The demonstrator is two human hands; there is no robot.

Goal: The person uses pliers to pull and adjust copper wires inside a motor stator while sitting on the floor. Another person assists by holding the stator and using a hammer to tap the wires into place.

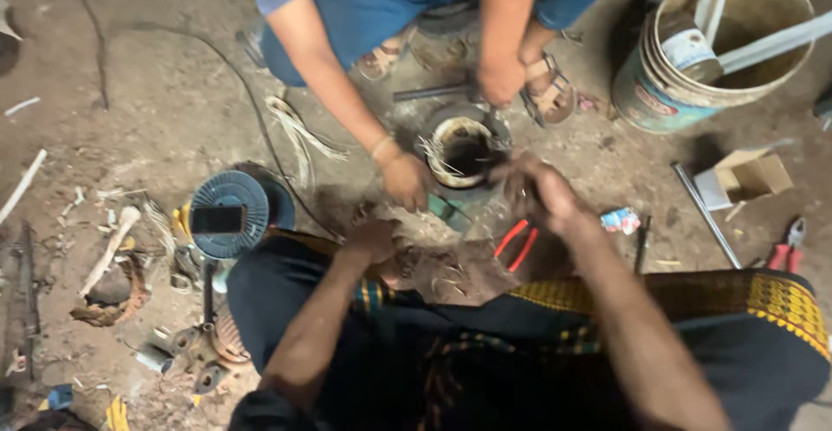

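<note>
Four hands crowd around the round metal motor housing (466, 148) standing on the dirt floor between me and the person squatting opposite. My right hand (542, 193) is just beside its near rim, fingers curled in as if pinching something small, though the blur keeps me from telling what, if anything, it has hold of. My left hand (374, 239) rests low near my knee, loosely closed, close to the floor; I cannot tell whether it grips anything. The other person's one hand (407, 180) presses against the housing's left side and the other hand (501, 80) sits at its far rim. Pale wire strands stick out of the housing's opening. Red-handled pliers (517, 242) lie on the ground just in front of my right hand. A blue ribbed fan cover (230, 214) sits well to the left, and a bucket (719, 45) stands off to the far right.
</note>
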